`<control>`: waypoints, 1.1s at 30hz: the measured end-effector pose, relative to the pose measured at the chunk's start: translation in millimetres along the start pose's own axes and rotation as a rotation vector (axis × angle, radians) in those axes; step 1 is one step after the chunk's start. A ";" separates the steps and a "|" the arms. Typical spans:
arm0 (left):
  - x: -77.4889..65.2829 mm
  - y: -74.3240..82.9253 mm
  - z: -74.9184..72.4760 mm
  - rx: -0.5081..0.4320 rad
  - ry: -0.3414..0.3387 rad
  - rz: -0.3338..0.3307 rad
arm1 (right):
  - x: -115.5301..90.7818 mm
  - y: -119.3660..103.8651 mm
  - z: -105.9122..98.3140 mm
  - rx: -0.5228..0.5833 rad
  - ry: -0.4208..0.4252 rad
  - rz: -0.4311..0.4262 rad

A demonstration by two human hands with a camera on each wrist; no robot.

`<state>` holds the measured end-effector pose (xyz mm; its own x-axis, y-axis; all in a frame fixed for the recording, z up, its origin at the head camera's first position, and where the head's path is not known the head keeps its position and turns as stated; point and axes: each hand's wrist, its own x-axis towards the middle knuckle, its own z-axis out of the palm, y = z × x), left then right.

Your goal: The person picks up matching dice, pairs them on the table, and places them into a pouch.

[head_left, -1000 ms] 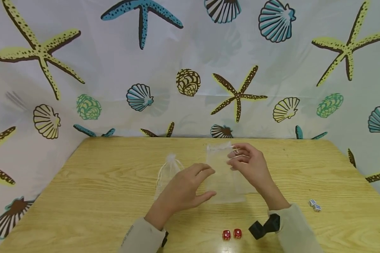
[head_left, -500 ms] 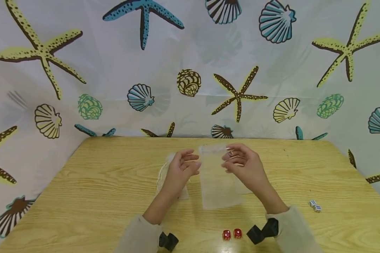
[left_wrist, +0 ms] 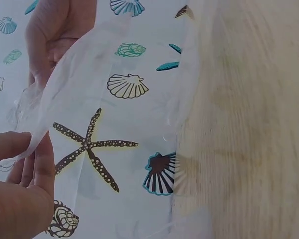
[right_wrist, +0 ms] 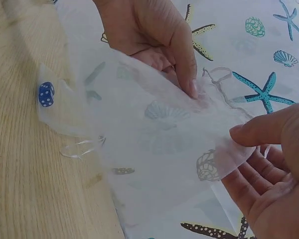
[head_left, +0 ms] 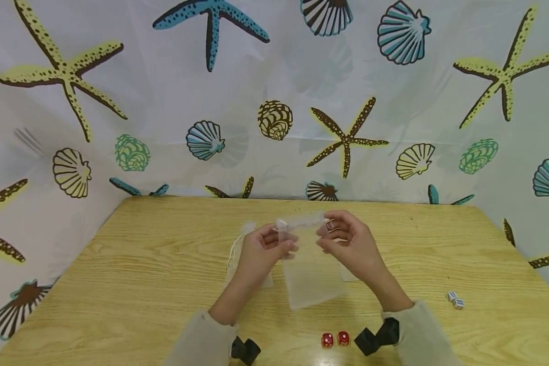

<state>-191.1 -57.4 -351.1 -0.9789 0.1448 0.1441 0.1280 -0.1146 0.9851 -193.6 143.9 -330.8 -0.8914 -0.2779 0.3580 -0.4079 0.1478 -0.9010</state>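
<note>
A sheer white drawstring bag (head_left: 313, 269) hangs between my two hands, its gathered top edge upward. My left hand (head_left: 263, 249) pinches the bag's upper left edge between thumb and fingers. At the upper right corner, my right hand (head_left: 352, 244) pinches the cloth, with a loop of cord near its fingers. The right wrist view shows the thin cloth (right_wrist: 154, 119) stretched between both hands. Behind my left hand lies a second sheer bag (head_left: 232, 259) with white cords. Part of another pale bag (head_left: 347, 273) shows beyond the held one.
Two red dice (head_left: 335, 339) sit near the table's front. Two white dice with blue markings (head_left: 455, 300) lie to the right. A blue die (right_wrist: 46, 94) shows within sheer cloth on the table. A shell-and-starfish cloth (head_left: 238, 91) hangs behind the wooden table (head_left: 142, 284).
My left hand has risen from beside the bag's lower part to its upper left edge and taken hold there. The bag has shifted left and toward me with my right hand.
</note>
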 end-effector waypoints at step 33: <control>-8.3 -10.7 5.7 0.972 0.043 0.887 | -2.0 -3.7 -6.3 -0.387 0.000 -0.221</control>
<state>-183.4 -51.8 -362.3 -0.5054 0.3533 0.7872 0.7694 0.5976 0.2258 -191.5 149.9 -326.6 -0.7746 -0.3423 0.5318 -0.6324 0.4297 -0.6446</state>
